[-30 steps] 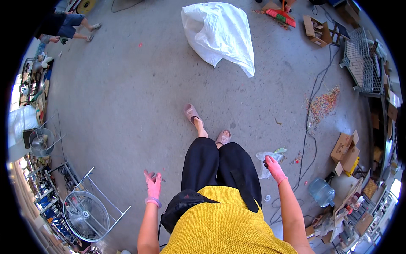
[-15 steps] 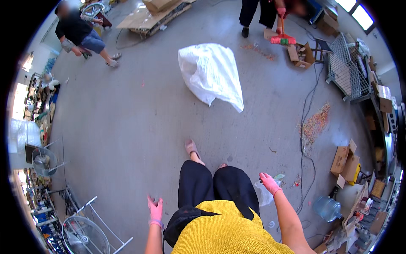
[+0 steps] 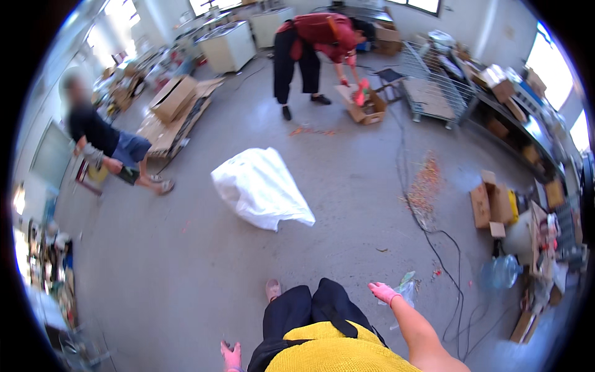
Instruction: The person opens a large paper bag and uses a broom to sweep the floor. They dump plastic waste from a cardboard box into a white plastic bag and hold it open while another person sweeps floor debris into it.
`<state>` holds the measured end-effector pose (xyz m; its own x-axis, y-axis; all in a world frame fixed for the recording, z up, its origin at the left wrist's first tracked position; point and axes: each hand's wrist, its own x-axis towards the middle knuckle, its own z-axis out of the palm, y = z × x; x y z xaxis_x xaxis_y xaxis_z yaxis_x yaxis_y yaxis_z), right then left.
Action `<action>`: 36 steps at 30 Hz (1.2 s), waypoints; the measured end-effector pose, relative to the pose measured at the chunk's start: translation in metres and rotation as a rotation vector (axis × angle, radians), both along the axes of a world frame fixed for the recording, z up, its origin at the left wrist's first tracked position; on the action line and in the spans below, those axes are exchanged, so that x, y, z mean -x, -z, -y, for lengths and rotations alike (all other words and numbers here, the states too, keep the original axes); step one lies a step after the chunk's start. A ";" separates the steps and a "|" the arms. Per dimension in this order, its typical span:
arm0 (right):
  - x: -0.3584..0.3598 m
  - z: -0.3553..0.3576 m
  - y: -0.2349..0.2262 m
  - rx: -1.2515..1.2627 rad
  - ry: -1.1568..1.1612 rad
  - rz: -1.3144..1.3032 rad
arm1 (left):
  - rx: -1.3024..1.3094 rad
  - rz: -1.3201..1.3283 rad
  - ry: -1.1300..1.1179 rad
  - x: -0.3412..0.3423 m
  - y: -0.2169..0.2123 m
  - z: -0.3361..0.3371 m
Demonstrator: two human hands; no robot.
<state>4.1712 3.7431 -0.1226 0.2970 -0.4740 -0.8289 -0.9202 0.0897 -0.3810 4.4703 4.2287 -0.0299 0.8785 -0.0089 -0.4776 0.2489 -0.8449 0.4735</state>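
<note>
My left hand (image 3: 230,357), in a pink glove, hangs low beside my left leg with its fingers apart and nothing in it. My right hand (image 3: 385,292), also gloved in pink, is held out to the right with its fingers stretched and empty. Close beyond it on the floor lies a crumpled clear plastic bag (image 3: 406,291). Ahead of me a big white woven sack (image 3: 260,189) lies loosely on the grey floor, well apart from both hands.
A co-worker in red (image 3: 319,37) bends over an open carton (image 3: 372,111). Another person (image 3: 102,136) stands at the left. Loose coloured scraps (image 3: 424,189) and black cables (image 3: 427,232) lie at the right, near a box (image 3: 489,201) and a water jug (image 3: 501,273).
My view has tilted up and shifted, so the white sack now appears lower and farther left. The co-worker in red has gone from holding a broom to bending over the carton. Both my hands stay empty.
</note>
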 end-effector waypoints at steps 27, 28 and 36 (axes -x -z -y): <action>-0.235 -0.119 -0.121 0.097 0.465 0.222 | -0.077 -0.029 0.590 -0.431 0.052 0.082; -0.233 -0.121 -0.123 0.086 0.484 0.216 | -0.078 -0.066 0.601 -0.438 0.056 0.090; -0.191 -0.107 -0.053 -0.077 1.049 0.360 | -0.108 0.011 0.861 -0.420 0.001 0.203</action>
<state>4.3617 3.8500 -0.0700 0.0083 -0.5819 -0.8132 -0.2115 0.7938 -0.5702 4.8905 4.0259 -0.0312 0.5917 -0.6278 -0.5058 -0.5020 -0.7778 0.3781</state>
